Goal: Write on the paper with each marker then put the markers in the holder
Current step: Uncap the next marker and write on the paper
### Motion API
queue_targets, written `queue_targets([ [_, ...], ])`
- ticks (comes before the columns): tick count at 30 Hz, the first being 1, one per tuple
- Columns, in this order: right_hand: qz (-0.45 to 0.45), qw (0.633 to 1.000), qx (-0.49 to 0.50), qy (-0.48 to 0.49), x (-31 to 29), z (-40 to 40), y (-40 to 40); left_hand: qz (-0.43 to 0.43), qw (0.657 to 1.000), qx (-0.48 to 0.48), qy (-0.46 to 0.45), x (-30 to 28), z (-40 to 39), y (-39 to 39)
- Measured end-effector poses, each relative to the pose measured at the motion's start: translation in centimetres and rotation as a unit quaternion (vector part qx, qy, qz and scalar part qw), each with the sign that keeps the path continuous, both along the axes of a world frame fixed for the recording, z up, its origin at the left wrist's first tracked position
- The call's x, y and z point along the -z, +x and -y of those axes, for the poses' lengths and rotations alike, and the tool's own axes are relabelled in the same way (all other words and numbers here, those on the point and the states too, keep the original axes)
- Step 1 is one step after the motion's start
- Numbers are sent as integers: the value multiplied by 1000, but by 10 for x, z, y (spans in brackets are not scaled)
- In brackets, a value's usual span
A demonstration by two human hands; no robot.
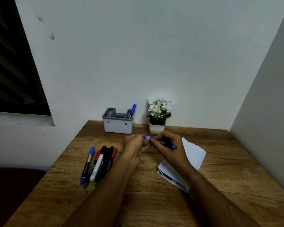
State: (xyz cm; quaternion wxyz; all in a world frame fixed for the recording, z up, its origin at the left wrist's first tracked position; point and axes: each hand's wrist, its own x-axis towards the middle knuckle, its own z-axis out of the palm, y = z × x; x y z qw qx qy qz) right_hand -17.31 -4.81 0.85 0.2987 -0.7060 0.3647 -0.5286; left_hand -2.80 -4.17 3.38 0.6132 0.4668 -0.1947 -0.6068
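Note:
Both hands meet over the wooden table [154, 202] on one blue marker [165, 143] with a black barrel. My right hand [169, 151] grips the barrel. My left hand [135, 148] pinches its blue cap [146, 137] at the left end. White paper [193, 154] lies under and to the right of my right hand. Several markers [99, 163] in blue, red, black and white lie side by side to the left. The grey and white holder [117, 126] stands at the back against the wall, with one blue marker [132, 110] upright in its right compartment.
A small white pot of white flowers [158, 115] stands just right of the holder, close behind my hands. Walls close the table at the back and on the right. A dark window sits at the far left.

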Motion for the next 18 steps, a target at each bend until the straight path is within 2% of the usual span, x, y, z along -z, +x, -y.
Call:
queue_targets([
  [4, -40, 999, 20, -5, -1, 13, 12, 10, 999, -31, -18, -6, 1, 9],
  [7, -144, 987, 54, 38, 2, 24, 18, 21, 994, -102, -45, -13, 5, 23],
  [10, -242, 963, 106, 58, 3, 31, 22, 104, 976, -156, -107, -22, 14, 41],
  [13, -277, 954, 112, 37, -1, 30, 27, 208, 940, -199, -182, -37, 26, 59],
  [16, -299, 949, 94, 18, -3, 26, 33, 317, 890, -225, -238, -56, 38, 73],
  [18, -309, 947, 86, 11, -3, 28, 35, 364, 863, -231, -264, -66, 47, 78],
])
